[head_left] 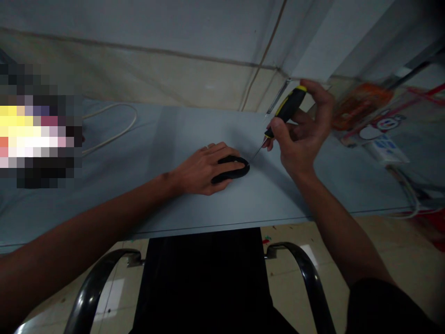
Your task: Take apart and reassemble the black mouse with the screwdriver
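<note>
On the blue-grey table (194, 213) lies a black computer mouse (230, 170). My left hand (205, 169) is wrapped over it, fingers along its top and sides, holding it against the table. My right hand (304, 132) grips a screwdriver (290, 105) by its black and yellow handle, with the index finger at the handle's top end. The thin metal shaft slants down to the left, and its tip is at the right end of the mouse. Whether the tip touches the mouse or sits in a gap is too small to tell.
A white cable (134, 118) loops on the table at the left, beside a blurred-out patch. At the right are an orange item (365, 104) in clear plastic and a small white and blue box (387, 148). A tiled wall (167, 81) borders the back. Chair armrests (93, 287) stand below the front edge.
</note>
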A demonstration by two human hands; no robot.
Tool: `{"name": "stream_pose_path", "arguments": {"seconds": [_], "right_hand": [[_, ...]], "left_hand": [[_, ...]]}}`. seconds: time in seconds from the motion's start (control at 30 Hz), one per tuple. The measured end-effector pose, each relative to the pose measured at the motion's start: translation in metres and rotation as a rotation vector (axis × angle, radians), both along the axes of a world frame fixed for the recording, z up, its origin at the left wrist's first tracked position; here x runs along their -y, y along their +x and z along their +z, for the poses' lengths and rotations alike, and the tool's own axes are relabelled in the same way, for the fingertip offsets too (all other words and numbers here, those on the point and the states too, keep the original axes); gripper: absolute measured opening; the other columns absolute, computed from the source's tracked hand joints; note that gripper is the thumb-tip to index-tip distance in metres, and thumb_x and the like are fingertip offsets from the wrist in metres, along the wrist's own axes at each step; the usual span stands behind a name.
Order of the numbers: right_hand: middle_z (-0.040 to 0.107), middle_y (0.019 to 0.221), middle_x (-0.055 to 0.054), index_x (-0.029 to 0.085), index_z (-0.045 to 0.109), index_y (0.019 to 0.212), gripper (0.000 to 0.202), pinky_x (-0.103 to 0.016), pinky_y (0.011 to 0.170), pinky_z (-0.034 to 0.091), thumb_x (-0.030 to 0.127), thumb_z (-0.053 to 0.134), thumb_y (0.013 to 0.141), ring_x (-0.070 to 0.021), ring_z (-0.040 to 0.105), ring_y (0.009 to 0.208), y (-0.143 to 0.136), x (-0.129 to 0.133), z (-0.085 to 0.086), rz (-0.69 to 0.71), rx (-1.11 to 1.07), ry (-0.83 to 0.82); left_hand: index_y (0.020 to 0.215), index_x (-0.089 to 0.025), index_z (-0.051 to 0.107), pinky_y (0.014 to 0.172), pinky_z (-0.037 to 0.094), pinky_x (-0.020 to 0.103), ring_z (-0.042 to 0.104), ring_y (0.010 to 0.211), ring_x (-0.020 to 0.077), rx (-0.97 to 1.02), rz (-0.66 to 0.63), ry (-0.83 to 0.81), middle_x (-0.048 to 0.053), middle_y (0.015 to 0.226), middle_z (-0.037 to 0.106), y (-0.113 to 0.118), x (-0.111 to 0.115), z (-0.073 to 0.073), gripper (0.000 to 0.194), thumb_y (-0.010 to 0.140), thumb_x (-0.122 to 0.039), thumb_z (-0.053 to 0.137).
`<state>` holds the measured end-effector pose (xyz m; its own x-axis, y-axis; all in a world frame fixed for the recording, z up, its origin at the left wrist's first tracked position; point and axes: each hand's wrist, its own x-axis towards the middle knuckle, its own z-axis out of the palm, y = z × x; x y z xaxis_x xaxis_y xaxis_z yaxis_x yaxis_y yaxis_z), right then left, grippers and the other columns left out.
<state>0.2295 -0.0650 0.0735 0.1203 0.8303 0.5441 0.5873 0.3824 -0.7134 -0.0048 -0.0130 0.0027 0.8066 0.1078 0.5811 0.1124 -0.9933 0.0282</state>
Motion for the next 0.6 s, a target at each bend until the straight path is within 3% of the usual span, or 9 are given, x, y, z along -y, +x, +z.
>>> {"name": "stream_pose_path", "arguments": {"seconds": [0.23,0.5,0.6], "right_hand": [[0.072,0.109,-0.006,0.04,0.026,0.159,0.087,-0.044,0.067,0.066,0.063,0.069,0.087,-0.0237,0.074,0.077,-0.0028,0.0049,-0.0003,-0.05,-0.066,-0.049],[0.071,0.11,-0.007,0.039,0.017,0.162,0.087,-0.043,0.07,0.066,0.06,0.063,0.093,-0.0242,0.075,0.08,-0.0053,0.005,-0.0034,-0.067,-0.042,-0.057],[0.071,0.119,-0.008,0.04,0.016,0.163,0.088,-0.04,0.068,0.067,0.065,0.062,0.092,-0.023,0.076,0.081,-0.0006,0.0035,-0.0011,-0.039,-0.002,-0.08]], "left_hand": [[0.14,-0.023,0.057,0.103,0.057,0.047,0.062,0.119,0.0265,-0.001,-0.026,-0.018,0.012,0.138,0.063,-0.0001,0.0002,0.0014,0.042,0.1,-0.033,0.059],[0.14,-0.025,0.057,0.102,0.057,0.046,0.062,0.118,0.0261,0.001,-0.017,-0.013,0.011,0.137,0.064,-0.0008,0.0012,0.0026,0.042,0.099,-0.033,0.06],[0.141,-0.026,0.057,0.102,0.057,0.047,0.062,0.119,0.0261,-0.011,-0.018,-0.02,0.011,0.138,0.064,-0.0013,0.0016,0.0037,0.042,0.1,-0.033,0.06]]}}
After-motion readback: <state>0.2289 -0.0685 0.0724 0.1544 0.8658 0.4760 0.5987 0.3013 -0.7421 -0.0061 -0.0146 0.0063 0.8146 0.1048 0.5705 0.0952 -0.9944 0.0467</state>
